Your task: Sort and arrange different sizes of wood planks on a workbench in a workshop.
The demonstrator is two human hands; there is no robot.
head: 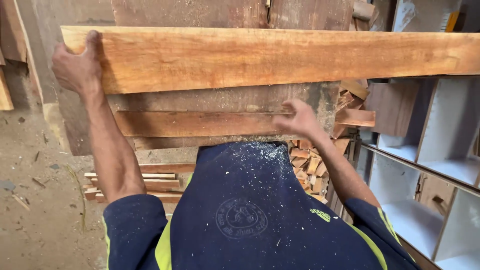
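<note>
I hold a long orange wood plank (260, 57) up in front of my chest. My left hand (77, 65) grips its left end, fingers curled over the top edge. My right hand (300, 120) is under the plank, fingers spread flat on the darker boards (200, 122) below it. White shelves (440, 165) stand right of the plank.

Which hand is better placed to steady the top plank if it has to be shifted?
Left, probably. The left hand already grips the end of the top plank, fingers curled over its edge. The right hand sits lower, under that plank, against the darker boards, and seems blurred.
</note>
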